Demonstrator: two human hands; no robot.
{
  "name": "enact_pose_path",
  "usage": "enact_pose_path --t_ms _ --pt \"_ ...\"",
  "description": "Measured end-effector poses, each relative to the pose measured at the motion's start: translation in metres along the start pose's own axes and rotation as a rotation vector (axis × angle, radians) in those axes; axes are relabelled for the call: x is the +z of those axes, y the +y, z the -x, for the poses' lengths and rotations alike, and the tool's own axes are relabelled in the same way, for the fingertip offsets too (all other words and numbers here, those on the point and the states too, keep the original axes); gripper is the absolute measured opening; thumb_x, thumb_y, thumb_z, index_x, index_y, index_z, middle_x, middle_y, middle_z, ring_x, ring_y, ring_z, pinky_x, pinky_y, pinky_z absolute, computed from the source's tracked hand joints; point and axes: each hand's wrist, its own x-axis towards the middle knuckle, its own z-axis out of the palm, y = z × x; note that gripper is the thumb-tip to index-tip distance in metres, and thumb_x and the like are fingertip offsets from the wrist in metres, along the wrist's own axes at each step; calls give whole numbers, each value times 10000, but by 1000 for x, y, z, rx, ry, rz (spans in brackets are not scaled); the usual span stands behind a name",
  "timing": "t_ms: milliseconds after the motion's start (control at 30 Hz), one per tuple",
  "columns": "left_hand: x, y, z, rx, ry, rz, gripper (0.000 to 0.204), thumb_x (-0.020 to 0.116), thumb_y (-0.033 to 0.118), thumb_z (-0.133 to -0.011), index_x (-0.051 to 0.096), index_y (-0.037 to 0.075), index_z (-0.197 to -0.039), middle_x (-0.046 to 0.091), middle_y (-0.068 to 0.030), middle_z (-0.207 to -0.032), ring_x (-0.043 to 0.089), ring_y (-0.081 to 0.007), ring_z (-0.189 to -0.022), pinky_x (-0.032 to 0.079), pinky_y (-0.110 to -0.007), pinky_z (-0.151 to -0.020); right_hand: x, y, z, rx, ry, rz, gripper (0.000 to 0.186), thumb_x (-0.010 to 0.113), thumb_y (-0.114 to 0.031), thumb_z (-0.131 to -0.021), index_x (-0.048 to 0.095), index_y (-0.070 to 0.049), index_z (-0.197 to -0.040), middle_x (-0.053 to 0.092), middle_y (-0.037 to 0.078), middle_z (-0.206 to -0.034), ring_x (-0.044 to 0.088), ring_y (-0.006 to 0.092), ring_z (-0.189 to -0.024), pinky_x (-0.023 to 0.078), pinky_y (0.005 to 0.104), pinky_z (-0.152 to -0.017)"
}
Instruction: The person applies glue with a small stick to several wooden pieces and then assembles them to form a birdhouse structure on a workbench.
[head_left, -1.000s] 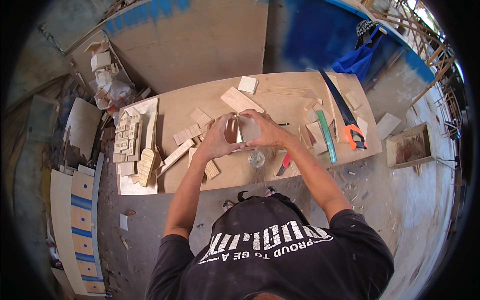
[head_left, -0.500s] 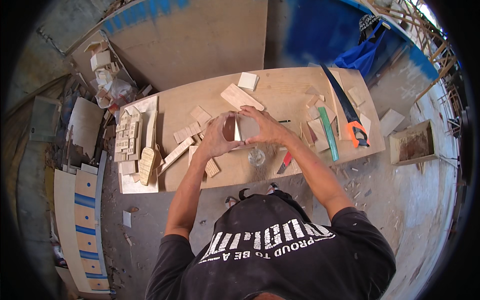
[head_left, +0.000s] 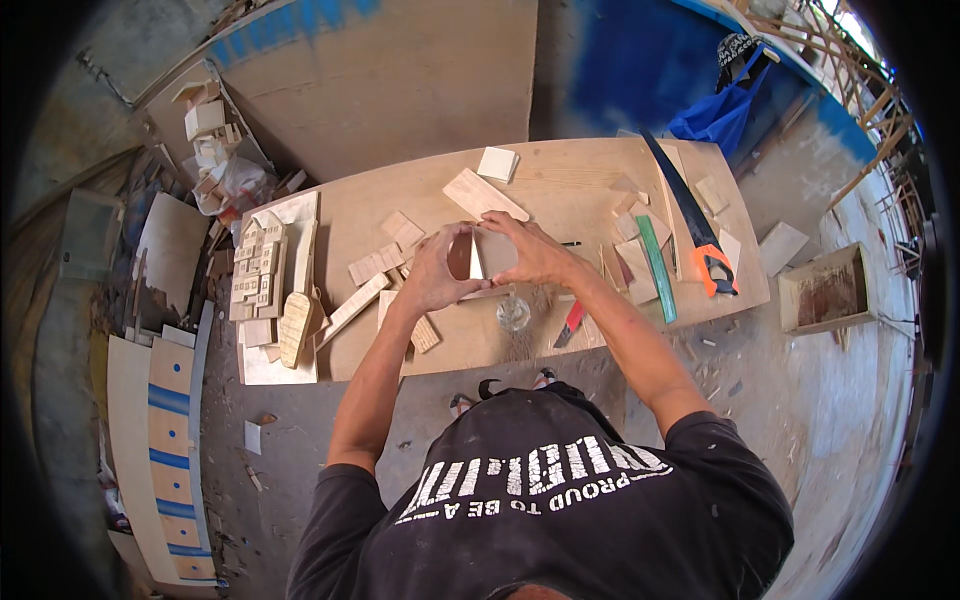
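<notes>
My left hand (head_left: pixel 436 272) and my right hand (head_left: pixel 532 258) close around opposite ends of a small wooden piece (head_left: pixel 492 255) with a pale narrow ridge between two flat faces, held over the bench. Just below them sits a clear glass container (head_left: pixel 513 314), with a red-handled tool (head_left: pixel 568 328) to its right. A dark pen (head_left: pixel 571 243) lies beside my right hand. Wood offcuts (head_left: pixel 374 266) lie left of my hands, and a rounded-end plank (head_left: pixel 482 192) lies beyond them.
The bench (head_left: pixel 600 160) also carries a miniature wooden building (head_left: pixel 255 270), a green strip (head_left: pixel 655 265) and a handsaw (head_left: pixel 690 210). Blue-striped boards (head_left: pixel 172 455) lean at the left; a metal box (head_left: pixel 822 290) stands at right. Panels (head_left: pixel 400 70) and a blue bag (head_left: pixel 715 110) are behind.
Both hands keep their grip on the wooden piece. Over the last second my right hand's fingers have risen slightly along the piece's far edge, with little other movement.
</notes>
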Motion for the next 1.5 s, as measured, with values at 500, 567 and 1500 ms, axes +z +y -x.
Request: enact_pose_path --t_ms 500,567,1500 --pt "-24 -5 11 12 3 -76 1045 898 374 -684 350 82 -1524 384 -183 -1579 310 -332 -1501 236 -493 -1232 -10 -5 3 -46 29 79 1178 925 -385 -622 278 -87 -1561 446 227 -1527 449 411 -1390 341 472 -1177" --pt "-32 -44 16 -72 248 323 903 851 390 -775 412 57 -1491 500 -168 -1474 472 -309 -1382 408 -512 -1114 -13 -5 7 -18 33 57 1164 925 -390 -622 298 -94 -1557 440 231 -1530 461 420 -1377 323 467 -1190" --pt "-17 -35 19 -25 -40 67 737 935 235 -662 607 115 -1310 536 -153 -1473 549 -324 -1313 506 -465 -1025 2 8 3 -37 -6 -77 984 898 -327 -644 453 -83 -1487 522 221 -1459 499 378 -1349 407 447 -1137"
